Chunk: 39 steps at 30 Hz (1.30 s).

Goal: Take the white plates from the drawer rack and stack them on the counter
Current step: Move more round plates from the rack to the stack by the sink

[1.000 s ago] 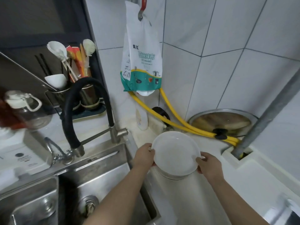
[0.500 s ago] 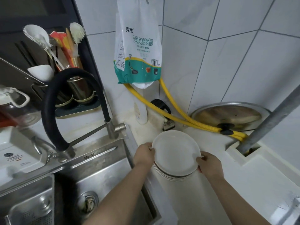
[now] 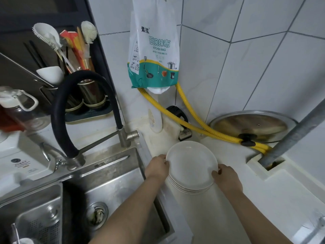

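On the white worktop (image 3: 228, 217), just right of the steel sink (image 3: 112, 187), we see a stack of round white plates (image 3: 191, 166), smooth and glossy, their thin rims showing as layered edges at the near side. Our left hand (image 3: 157, 167) holds the stack's left edge, thumb over the top rim and fingers hidden under or behind it; our right hand (image 3: 226, 178) holds the right edge the same way, thumb tip on the top plate. Both grips are narrow, closed on the plates. We cannot tell whether the bottom plate touches the worktop.

Behind the stack, two ribbed yellow hoses (image 3: 191, 125) run along the tiled wall toward a grey metal pipe (image 3: 295, 132). A round glass pot lid (image 3: 253, 124) with a black knob leans against the tiles. A plastic packet labelled kitchen rag (image 3: 154, 50) hangs on the wall above. A curved black faucet hose (image 3: 86, 103) arches over the sink, and a utensil holder (image 3: 88, 95) stands behind it with spoons and chopsticks.
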Each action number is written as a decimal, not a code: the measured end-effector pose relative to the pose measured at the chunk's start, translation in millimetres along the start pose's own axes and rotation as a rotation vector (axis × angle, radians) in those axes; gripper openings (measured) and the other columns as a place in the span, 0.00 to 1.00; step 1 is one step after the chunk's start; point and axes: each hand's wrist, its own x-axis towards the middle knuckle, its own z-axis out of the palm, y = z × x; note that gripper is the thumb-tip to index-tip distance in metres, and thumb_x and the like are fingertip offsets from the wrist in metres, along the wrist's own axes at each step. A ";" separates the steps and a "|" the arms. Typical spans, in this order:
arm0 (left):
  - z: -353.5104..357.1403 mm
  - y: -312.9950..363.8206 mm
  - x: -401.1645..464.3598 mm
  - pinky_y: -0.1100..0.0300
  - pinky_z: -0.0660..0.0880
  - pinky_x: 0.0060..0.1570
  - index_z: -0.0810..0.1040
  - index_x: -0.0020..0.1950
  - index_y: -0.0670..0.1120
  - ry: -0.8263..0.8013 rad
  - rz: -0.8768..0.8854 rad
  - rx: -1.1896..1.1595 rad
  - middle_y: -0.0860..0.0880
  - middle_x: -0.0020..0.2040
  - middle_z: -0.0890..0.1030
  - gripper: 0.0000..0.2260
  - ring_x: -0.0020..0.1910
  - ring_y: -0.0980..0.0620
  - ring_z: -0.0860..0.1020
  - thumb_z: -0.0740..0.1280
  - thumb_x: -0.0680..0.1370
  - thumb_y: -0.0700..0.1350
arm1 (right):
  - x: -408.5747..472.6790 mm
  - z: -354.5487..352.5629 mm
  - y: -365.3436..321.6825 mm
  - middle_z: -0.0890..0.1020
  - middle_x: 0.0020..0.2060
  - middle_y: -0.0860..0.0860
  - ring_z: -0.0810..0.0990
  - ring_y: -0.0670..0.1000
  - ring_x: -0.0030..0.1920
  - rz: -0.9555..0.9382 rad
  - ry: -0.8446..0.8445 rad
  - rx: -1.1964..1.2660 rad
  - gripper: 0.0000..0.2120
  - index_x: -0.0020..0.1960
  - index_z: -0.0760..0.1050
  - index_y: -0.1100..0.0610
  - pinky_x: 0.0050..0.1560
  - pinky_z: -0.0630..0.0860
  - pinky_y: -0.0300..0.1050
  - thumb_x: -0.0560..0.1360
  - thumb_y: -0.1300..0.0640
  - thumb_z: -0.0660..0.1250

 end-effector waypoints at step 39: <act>-142.1 -324.0 -335.6 0.56 0.75 0.51 0.78 0.55 0.49 0.221 -0.403 0.194 0.46 0.55 0.82 0.15 0.56 0.44 0.79 0.60 0.77 0.56 | -343.2 239.5 -171.0 0.80 0.54 0.52 0.78 0.54 0.56 -1.028 -0.234 -0.536 0.14 0.56 0.73 0.54 0.54 0.73 0.48 0.77 0.47 0.57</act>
